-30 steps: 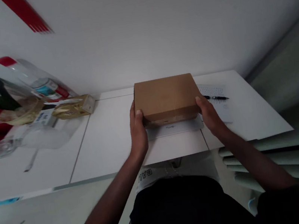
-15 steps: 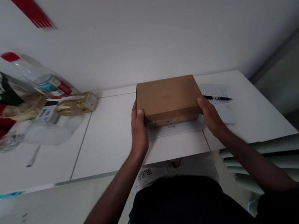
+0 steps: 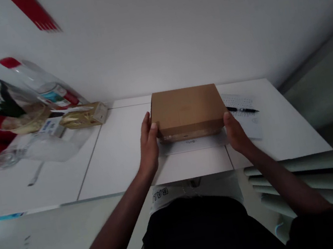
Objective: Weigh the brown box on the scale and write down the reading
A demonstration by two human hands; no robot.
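Both hands have slipped slightly outward, so the left hand [image 3: 148, 146] and right hand [image 3: 235, 132] now grasp the brown box [image 3: 187, 110] by its side edges above the white base [image 3: 193, 143] on the table [image 3: 121, 157], where an even, level grip seems best.

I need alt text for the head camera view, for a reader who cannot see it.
Two bare hands, left hand and right hand, grip the sides of a brown cardboard box on a white table. A pen lies on paper at right; bottles stand far left.
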